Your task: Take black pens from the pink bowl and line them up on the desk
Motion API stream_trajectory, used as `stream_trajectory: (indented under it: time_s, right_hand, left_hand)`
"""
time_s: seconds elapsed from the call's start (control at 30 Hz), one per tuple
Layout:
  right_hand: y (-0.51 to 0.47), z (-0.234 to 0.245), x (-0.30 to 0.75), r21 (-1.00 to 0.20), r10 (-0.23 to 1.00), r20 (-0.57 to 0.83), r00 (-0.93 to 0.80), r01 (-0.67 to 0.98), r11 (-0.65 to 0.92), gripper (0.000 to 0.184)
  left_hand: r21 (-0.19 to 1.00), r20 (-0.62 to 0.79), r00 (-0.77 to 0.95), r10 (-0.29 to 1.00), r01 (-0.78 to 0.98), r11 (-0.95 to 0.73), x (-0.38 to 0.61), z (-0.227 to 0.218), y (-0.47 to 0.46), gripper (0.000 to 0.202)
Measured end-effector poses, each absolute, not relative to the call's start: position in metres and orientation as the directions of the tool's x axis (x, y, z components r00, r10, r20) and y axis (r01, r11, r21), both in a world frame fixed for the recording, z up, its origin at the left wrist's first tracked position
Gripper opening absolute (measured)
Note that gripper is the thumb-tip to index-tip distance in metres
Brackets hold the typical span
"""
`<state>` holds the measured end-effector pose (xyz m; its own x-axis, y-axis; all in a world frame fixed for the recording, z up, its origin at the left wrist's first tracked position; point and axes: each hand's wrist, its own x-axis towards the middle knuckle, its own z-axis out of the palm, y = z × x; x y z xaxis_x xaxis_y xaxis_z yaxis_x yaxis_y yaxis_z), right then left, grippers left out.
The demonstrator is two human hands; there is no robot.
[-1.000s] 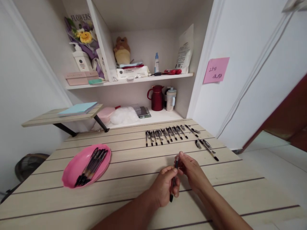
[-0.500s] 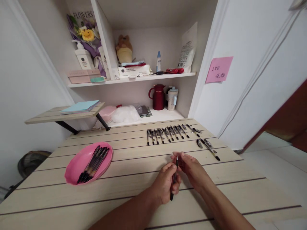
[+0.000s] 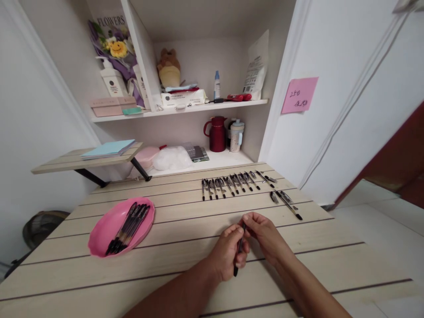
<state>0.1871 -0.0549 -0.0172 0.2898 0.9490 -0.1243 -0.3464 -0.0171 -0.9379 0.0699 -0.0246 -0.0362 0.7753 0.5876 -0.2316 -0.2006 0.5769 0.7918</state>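
My left hand [image 3: 229, 251] is wrapped around a black pen [image 3: 240, 247], which tilts slightly with its dark lower end poking out below the fingers. At the pen's upper end, the thumb and fingers of my right hand [image 3: 260, 229] pinch together and cover the tip. Whether a small part sits between those fingertips is hidden. Beyond my hands lies a row of disassembled pens [image 3: 228, 185], with caps and small pieces beside them. Closer on the right rests another pen [image 3: 289, 205] with a clear cap next to it.
A pink bowl [image 3: 96, 240] with several assembled pens [image 3: 127, 229] stands on the left of the slatted table [image 3: 179, 265]. Behind it is a small raised shelf [image 3: 59, 161] on black legs. A red jug [image 3: 217, 134] and a tumbler [image 3: 236, 137] stand in the cabinet.
My right fingers have closed over the pen's upper end, covering the metallic tip that showed before. My left hand keeps its hold, and the view has shifted slightly.
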Motion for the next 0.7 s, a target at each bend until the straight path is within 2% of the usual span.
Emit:
stream_trajectory:
  time_s: [0.13, 0.3, 0.47, 0.6, 0.7]
  right_hand:
    - [-0.0546, -0.0189, 0.1890, -0.893, 0.944, -0.151, 0.293, -0.451, -0.003, 0.040]
    - [-0.0536, -0.0216, 0.1885, -0.928, 0.944, -0.137, 0.301, -0.373, -0.016, 0.035]
    - [-0.0546, -0.0216, 0.1888, -0.905, 0.945, -0.136, 0.297, -0.425, 0.003, 0.038]
    - [-0.0553, -0.0228, 0.1875, -0.933, 0.949, -0.106, 0.297, -0.359, 0.008, 0.033]
    - [-0.0532, -0.0225, 0.1865, -0.908, 0.944, -0.087, 0.319, -0.416, 0.056, 0.032]
  left_hand:
    - [0.798, -0.243, 0.764, 0.597, -0.193, 0.571, 0.0698, -0.0338, -0.0253, 0.030]
    - [0.797, -0.265, 0.759, 0.595, -0.175, 0.577, 0.0699, -0.0320, -0.0253, 0.029]
    - [0.793, -0.257, 0.770, 0.584, -0.178, 0.583, 0.0700, -0.0348, -0.0234, 0.030]
    - [0.788, -0.244, 0.782, 0.574, -0.185, 0.587, 0.0697, -0.0367, -0.0227, 0.032]
    - [0.786, -0.246, 0.784, 0.570, -0.182, 0.590, 0.0692, -0.0361, -0.0233, 0.031]
